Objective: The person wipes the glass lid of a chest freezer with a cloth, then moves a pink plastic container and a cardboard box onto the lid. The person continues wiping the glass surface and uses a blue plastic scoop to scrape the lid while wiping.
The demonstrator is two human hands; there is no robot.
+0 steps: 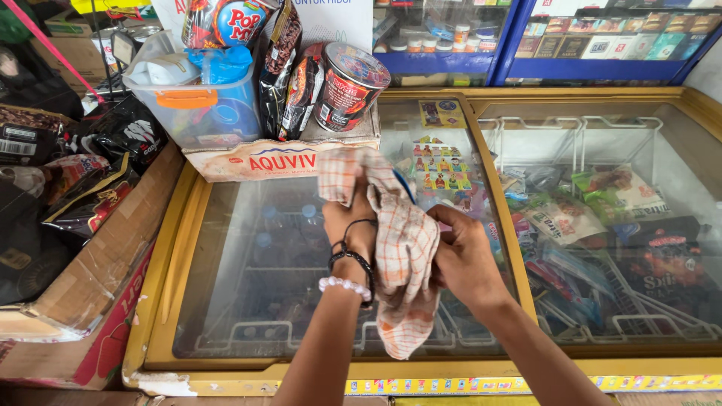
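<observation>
Left hand (350, 233) and right hand (460, 259) both grip a checked orange cloth (402, 248) bunched between their fingers, above the glass-topped freezer (248, 278).

Both forearms reach up from the lower edge, converging at centre. The left hand (350, 225) is raised, fingers closed in a grip (a dark cord bracelet and a pale bead one circle its wrist). The right hand (462, 259) is curled shut just beside it.

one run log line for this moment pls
left hand: grips checked cloth | right hand: grips cloth | below: glass freezer lid
</observation>
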